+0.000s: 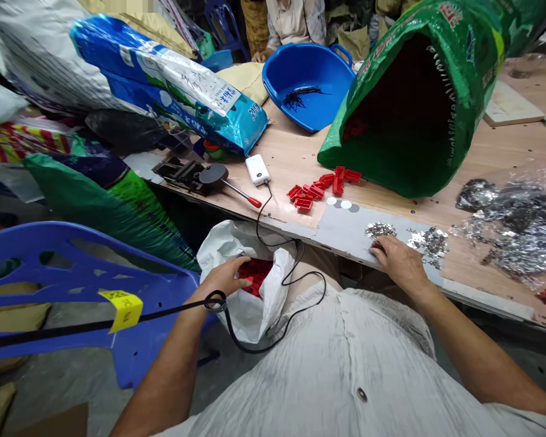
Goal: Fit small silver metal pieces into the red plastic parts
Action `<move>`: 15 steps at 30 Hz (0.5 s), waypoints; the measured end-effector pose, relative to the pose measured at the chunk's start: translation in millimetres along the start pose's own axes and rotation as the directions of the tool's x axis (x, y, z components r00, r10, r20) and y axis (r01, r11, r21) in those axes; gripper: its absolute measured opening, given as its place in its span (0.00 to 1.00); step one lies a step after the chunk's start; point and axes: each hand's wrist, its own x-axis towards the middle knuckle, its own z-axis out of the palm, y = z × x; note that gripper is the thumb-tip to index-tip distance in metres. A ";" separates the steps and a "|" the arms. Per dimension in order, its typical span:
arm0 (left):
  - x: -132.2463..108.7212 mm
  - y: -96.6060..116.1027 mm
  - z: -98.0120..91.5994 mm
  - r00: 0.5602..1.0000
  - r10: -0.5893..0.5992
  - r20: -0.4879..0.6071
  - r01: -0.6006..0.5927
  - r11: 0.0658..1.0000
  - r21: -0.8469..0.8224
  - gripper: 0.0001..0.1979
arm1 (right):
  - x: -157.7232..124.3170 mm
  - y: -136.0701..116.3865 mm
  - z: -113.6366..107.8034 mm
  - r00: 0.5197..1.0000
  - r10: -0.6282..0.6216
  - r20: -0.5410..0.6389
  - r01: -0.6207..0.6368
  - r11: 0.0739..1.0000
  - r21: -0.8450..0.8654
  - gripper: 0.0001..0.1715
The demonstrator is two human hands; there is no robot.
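My left hand (pixel 222 277) is at the mouth of a white sack (pixel 250 315) by my lap. Its thumb and forefinger are apart over red plastic parts (pixel 255 274) inside, and I see nothing held between them. On the grey sheet (pixel 346 227) at the table edge, my right hand (pixel 400 261) has its fingers curled together, tips down. Whatever they pinch, if anything, is too small to make out. Just beyond those fingertips lies a pile of small metal pieces (pixel 380 229), with a second metal pile (pixel 430 243) to the right. Several red plastic housings (pixel 316 192) lie loose farther back.
A hand press (pixel 195 176) with a red-tipped lever sits at the left. A white power bank (pixel 257 169) trails a black cable towards me. Behind are a blue basin (pixel 309 115) and an open green sack (pixel 391 176). Clear plastic bags (pixel 523 230) of metal parts lie right.
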 end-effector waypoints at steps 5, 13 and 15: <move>8.6 55.9 12.7 0.956 0.282 0.079 -0.246 0.920 -0.305 0.18 | 3.8 0.8 0.6 0.999 0.001 0.043 -0.002 1.000 0.026 0.06; 110.5 124.3 47.4 0.819 0.484 -0.309 -0.469 0.874 0.128 0.26 | 1.1 8.5 1.4 0.999 -0.006 0.044 0.003 0.998 0.070 0.05; 129.8 130.4 52.5 0.816 0.474 -0.331 -0.395 0.875 0.279 0.27 | -0.6 13.1 1.9 1.000 -0.009 0.023 0.006 0.995 0.099 0.06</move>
